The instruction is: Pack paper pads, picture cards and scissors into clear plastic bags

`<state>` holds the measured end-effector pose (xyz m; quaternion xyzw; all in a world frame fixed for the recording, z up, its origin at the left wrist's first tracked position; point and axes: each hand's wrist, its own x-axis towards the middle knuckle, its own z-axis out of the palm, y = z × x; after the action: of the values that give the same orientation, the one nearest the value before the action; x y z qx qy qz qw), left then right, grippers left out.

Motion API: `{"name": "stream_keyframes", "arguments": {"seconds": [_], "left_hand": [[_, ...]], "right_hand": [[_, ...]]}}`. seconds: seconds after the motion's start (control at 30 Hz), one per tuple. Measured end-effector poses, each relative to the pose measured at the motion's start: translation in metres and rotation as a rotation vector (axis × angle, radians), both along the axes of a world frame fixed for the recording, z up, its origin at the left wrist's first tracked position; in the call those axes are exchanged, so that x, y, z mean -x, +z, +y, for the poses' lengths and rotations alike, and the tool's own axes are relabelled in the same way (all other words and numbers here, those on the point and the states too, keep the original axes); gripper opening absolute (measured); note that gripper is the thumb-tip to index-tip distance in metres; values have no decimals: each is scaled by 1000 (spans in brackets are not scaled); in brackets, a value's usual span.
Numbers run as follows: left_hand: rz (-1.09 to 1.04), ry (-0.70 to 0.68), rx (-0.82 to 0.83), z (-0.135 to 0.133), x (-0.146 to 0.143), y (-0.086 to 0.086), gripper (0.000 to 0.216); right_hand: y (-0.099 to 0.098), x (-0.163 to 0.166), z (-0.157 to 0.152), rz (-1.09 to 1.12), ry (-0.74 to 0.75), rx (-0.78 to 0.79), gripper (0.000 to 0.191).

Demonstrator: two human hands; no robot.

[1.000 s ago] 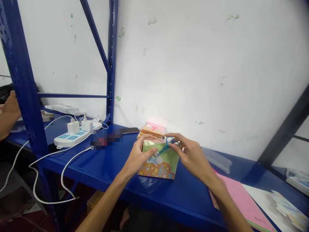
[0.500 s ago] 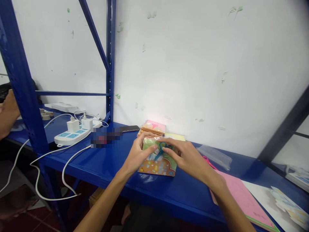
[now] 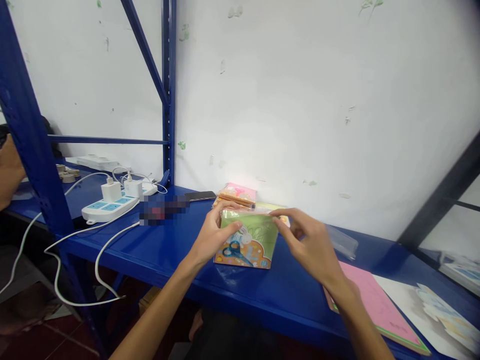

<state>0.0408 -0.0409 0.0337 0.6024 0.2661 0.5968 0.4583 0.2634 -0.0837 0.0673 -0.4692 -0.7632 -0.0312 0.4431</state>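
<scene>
A clear plastic bag holding a green and orange printed paper pack (image 3: 252,240) stands on the blue shelf (image 3: 180,250). Small blue scissors (image 3: 235,251) lie inside the bag, low on its front. My left hand (image 3: 212,237) grips the bag's left top corner, thumb on the front. My right hand (image 3: 309,245) pinches the bag's right top edge. Behind the bag lies a stack of similar packs (image 3: 237,194), the top one pink.
A white power strip (image 3: 109,205) with chargers and white cables (image 3: 78,240) sits at the left. A phone (image 3: 201,196) lies behind the stack. Pink paper (image 3: 369,300) and printed sheets (image 3: 435,312) lie at the right. Another person's hand (image 3: 8,170) shows at the far left.
My right hand let go of the blue scissors, which dropped from the bag's top to low inside it. That hand moved to the bag's right top edge.
</scene>
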Motion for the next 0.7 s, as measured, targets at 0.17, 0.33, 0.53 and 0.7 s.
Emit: {"name": "stream_keyframes", "arguments": {"seconds": [0.17,0.33,0.53,0.7], "left_hand": [[-23,24,-43,1,-2,-1,26],[-51,-16,-65,1,-12,-9,31],[-17,-56,-96,3,-20,-20,29],[61,-5,-147,5,-20,-23,26]], "right_hand": [[-14,-14,9,201,16,69,46],[-28,-24,18,368,308,166,17],[-37,-37,9,334,276,107,13],[-35,-39,6,298,264,146,15]]}}
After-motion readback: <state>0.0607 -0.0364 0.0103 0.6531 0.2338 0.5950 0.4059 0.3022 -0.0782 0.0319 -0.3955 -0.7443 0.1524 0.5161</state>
